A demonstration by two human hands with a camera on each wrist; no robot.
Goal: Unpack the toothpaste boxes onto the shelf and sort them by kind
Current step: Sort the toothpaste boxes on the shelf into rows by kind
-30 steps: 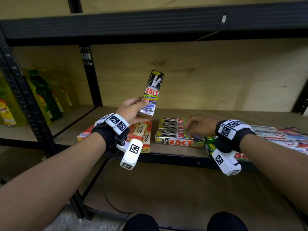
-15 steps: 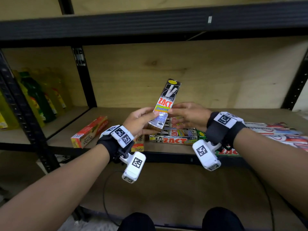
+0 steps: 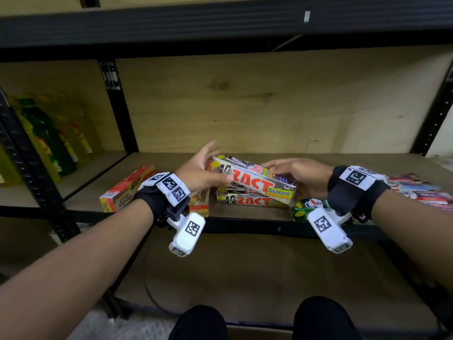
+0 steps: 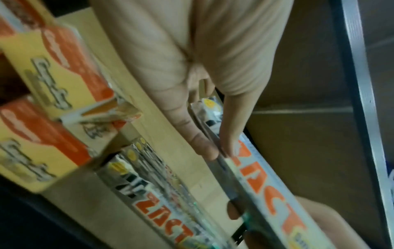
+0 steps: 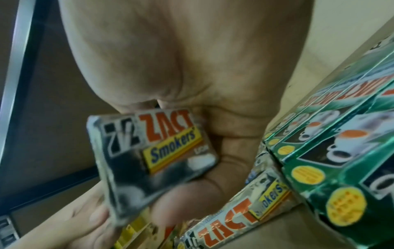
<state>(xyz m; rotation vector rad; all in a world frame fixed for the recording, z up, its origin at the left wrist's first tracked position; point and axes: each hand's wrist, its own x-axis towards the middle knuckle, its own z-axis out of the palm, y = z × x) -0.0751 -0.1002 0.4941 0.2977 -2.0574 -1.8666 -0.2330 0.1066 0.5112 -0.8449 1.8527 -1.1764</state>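
Observation:
A silver ZACT Smokers box (image 3: 255, 182) is held level, slightly tilted, just above the stack of matching ZACT boxes (image 3: 245, 200) on the wooden shelf (image 3: 343, 165). My left hand (image 3: 208, 173) pinches its left end between thumb and finger, which the left wrist view shows closing on the box's edge (image 4: 215, 151). My right hand (image 3: 289, 173) grips the right end. In the right wrist view the box's end (image 5: 149, 151) lies against that hand's palm (image 5: 226, 148), with the thumb under it.
Orange-and-yellow boxes (image 3: 125, 190) lie left of the stack. Green boxes (image 3: 308, 207) sit to its right, and red-and-white boxes (image 3: 416, 190) farther right. Dish-soap bottles (image 3: 46, 138) fill the left bay behind a black post (image 3: 117, 106). The upper shelf beam (image 3: 220, 23) runs overhead.
The ZACT box went from upright in my left hand to lying level and lower over the stack. My right hand left the shelf boxes and took hold of its end.

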